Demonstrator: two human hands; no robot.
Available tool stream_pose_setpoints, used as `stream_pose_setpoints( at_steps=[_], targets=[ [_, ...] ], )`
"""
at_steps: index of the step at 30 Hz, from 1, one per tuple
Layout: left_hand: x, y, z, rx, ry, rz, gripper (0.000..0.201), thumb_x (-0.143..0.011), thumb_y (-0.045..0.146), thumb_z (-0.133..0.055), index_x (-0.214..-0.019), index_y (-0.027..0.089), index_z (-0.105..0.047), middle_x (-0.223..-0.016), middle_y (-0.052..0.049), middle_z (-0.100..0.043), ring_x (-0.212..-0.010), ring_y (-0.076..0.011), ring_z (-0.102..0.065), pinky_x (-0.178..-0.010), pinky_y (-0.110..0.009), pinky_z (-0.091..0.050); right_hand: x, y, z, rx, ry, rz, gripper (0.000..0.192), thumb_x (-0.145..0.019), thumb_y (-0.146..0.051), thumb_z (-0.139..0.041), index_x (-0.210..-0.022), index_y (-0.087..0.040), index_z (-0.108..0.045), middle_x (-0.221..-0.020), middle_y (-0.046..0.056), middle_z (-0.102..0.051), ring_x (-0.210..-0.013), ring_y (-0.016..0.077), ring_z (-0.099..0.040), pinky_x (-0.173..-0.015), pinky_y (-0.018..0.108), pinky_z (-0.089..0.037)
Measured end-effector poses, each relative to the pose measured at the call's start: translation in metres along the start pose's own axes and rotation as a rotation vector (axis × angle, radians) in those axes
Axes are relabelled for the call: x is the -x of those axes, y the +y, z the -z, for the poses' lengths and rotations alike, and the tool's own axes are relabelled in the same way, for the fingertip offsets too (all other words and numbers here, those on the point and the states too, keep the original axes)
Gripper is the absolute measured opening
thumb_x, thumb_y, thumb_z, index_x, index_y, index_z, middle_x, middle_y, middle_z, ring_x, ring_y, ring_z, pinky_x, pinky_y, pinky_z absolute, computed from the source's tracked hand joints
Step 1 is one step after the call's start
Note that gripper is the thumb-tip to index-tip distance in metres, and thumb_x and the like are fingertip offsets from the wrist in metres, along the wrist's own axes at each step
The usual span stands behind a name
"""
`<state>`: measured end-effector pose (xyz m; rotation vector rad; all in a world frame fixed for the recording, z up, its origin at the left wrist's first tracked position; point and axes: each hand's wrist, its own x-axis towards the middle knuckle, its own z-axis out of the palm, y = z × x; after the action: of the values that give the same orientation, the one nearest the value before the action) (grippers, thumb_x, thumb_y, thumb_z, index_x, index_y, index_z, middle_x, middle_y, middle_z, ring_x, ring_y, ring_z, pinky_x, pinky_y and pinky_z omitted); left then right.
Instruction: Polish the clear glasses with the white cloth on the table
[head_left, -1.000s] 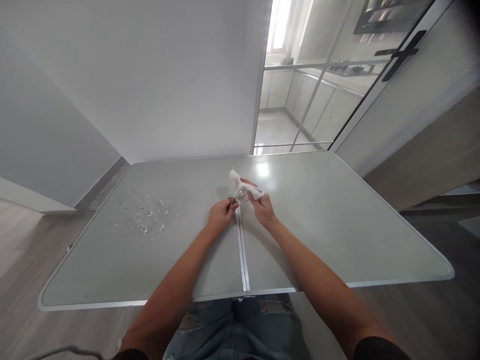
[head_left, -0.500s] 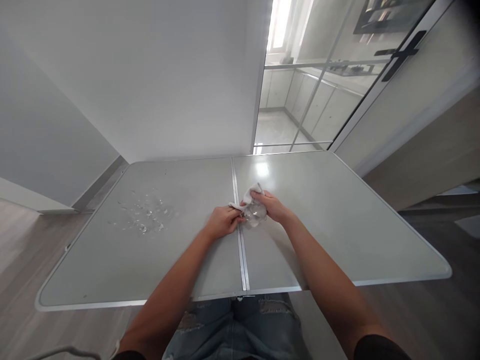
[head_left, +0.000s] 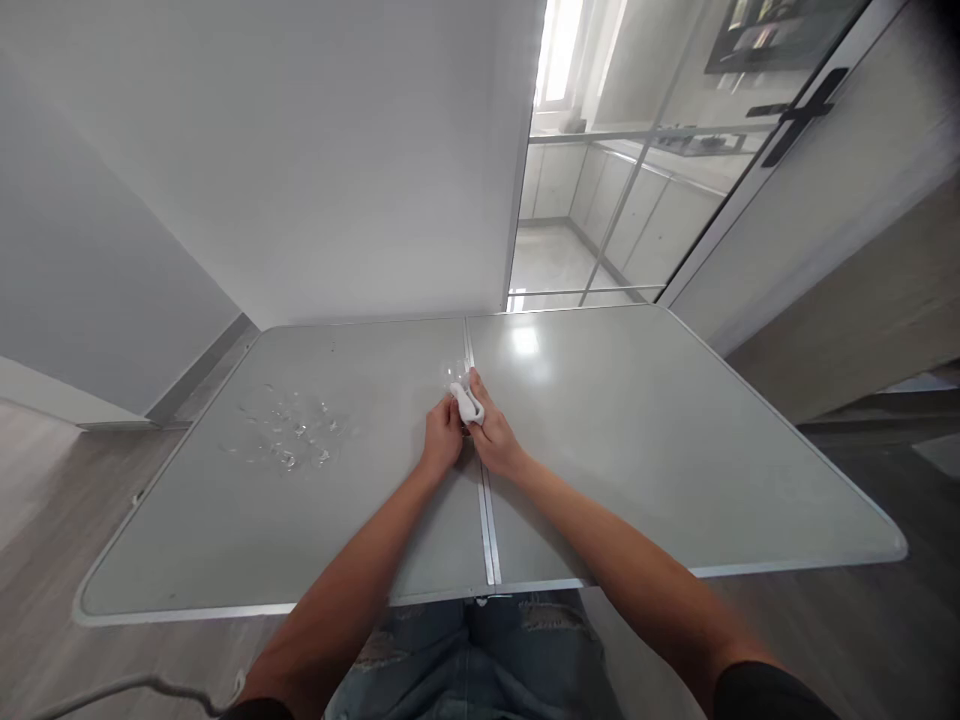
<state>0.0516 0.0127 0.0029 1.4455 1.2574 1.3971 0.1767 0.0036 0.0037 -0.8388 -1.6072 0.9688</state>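
Both hands meet over the table's centre seam. Between them is a clear, see-through cup (head_left: 454,374), whose far end shows just beyond the fingers; the rest is covered. A white cloth (head_left: 468,404) is bunched against it. My left hand (head_left: 443,432) is closed around the cup's near side, its fingertips partly hidden. My right hand (head_left: 492,428) is closed on the cloth from the right, with its fingers pointing away from me. On the left half of the table (head_left: 600,450) lie several clear, shiny pieces (head_left: 296,430), close together; their exact shape is hard to make out.
A white wall (head_left: 337,170) rises behind the table. Past the far right edge is a glass door (head_left: 600,200) with a black handle (head_left: 806,115). A grey cable (head_left: 142,684) runs at the lower left. My legs in torn jeans (head_left: 465,650) are at the front edge.
The hands have moved slightly left and closer together. The cloth, spread over the cup before, is now bunched smaller, and the cup's clear end points away from me.
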Motion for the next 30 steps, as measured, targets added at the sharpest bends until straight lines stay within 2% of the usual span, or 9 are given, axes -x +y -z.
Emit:
stream_pose_setpoints(
  at_steps=[3,7,11,16,18,21,23,26,30],
  targets=[
    [0.002,-0.001,0.001,0.048,0.023,-0.060,0.020,-0.084,0.035,-0.064,-0.079,0.017,-0.060,-0.076,-0.001,-0.062,-0.068,-0.0137,-0.052,-0.065,-0.025,-0.041,0.001,0.000,0.002,0.131,-0.125,0.096,0.074,-0.091,-0.014,-0.046,-0.160,-0.030,-0.021,-0.165,0.000,-0.027,-0.153,0.0204,-0.023,-0.127,0.044,-0.017],
    [-0.001,-0.003,0.003,0.139,0.090,-0.078,0.020,-0.085,0.037,-0.064,-0.084,0.018,-0.063,-0.084,-0.002,-0.064,-0.077,-0.0147,-0.058,-0.073,-0.025,-0.047,0.001,-0.009,0.002,0.180,-0.166,0.130,0.074,-0.084,-0.007,-0.043,-0.155,-0.026,-0.036,-0.156,0.004,-0.045,-0.143,0.0241,-0.042,-0.120,0.044,-0.032],
    [-0.008,-0.007,0.004,0.145,0.135,-0.009,0.030,-0.094,0.045,-0.056,-0.095,0.018,-0.068,-0.093,-0.005,-0.069,-0.084,-0.0163,-0.064,-0.078,-0.028,-0.050,-0.005,-0.014,0.012,0.104,-0.085,0.023,0.047,-0.084,-0.014,-0.046,-0.127,-0.021,-0.065,-0.114,0.004,-0.072,-0.102,0.0216,-0.066,-0.092,0.034,-0.050],
    [-0.012,-0.009,0.004,0.212,0.161,0.037,0.040,-0.094,0.053,-0.055,-0.102,0.017,-0.070,-0.110,-0.011,-0.071,-0.099,-0.0208,-0.068,-0.084,-0.035,-0.055,-0.011,-0.021,0.046,-0.095,0.143,-0.247,0.019,-0.082,-0.025,-0.050,-0.079,-0.017,-0.067,-0.069,-0.001,-0.060,-0.065,0.0137,-0.053,-0.061,0.025,-0.042],
    [-0.011,-0.007,0.004,0.189,0.121,-0.009,0.038,-0.094,0.052,-0.056,-0.106,0.019,-0.071,-0.113,-0.011,-0.070,-0.105,-0.0214,-0.066,-0.090,-0.037,-0.055,-0.012,-0.027,0.059,-0.182,-0.008,-0.419,0.032,-0.088,-0.038,-0.047,-0.076,-0.017,-0.067,-0.065,0.000,-0.058,-0.060,0.0138,-0.051,-0.056,0.026,-0.041],
    [-0.007,-0.003,0.003,0.134,0.059,-0.064,0.036,-0.092,0.050,-0.061,-0.111,0.023,-0.073,-0.129,-0.011,-0.062,-0.118,-0.0243,-0.061,-0.091,-0.037,-0.056,-0.013,-0.034,0.067,-0.181,-0.277,-0.574,0.055,-0.094,-0.059,-0.037,-0.088,-0.017,-0.074,-0.068,0.003,-0.063,-0.061,0.0159,-0.055,-0.059,0.028,-0.045],
    [-0.004,-0.001,0.001,0.123,0.038,-0.070,0.036,-0.089,0.050,-0.065,-0.112,0.024,-0.074,-0.135,-0.012,-0.054,-0.123,-0.0263,-0.057,-0.090,-0.037,-0.058,-0.013,-0.033,0.063,-0.002,-0.221,-0.491,0.050,-0.090,-0.061,-0.049,-0.095,-0.019,-0.076,-0.071,0.002,-0.066,-0.064,0.0164,-0.057,-0.063,0.028,-0.045],
    [-0.002,0.000,-0.004,0.145,-0.031,-0.084,0.035,-0.088,0.049,-0.067,-0.112,0.026,-0.076,-0.133,-0.011,-0.052,-0.126,-0.0270,-0.055,-0.098,-0.039,-0.055,-0.013,-0.024,0.050,0.272,-0.123,-0.246,0.030,-0.081,-0.046,-0.068,-0.091,-0.020,-0.078,-0.068,0.000,-0.066,-0.066,0.0159,-0.058,-0.063,0.026,-0.043],
    [0.000,0.000,-0.010,0.195,-0.136,-0.111,0.032,-0.086,0.047,-0.071,-0.111,0.027,-0.077,-0.131,-0.010,-0.053,-0.127,-0.0271,-0.055,-0.108,-0.042,-0.048,-0.010,-0.013,0.037,0.323,-0.152,-0.104,0.021,-0.085,-0.034,-0.064,-0.092,-0.021,-0.079,-0.073,-0.001,-0.070,-0.068,0.0158,-0.062,-0.066,0.025,-0.045]
  ],
)
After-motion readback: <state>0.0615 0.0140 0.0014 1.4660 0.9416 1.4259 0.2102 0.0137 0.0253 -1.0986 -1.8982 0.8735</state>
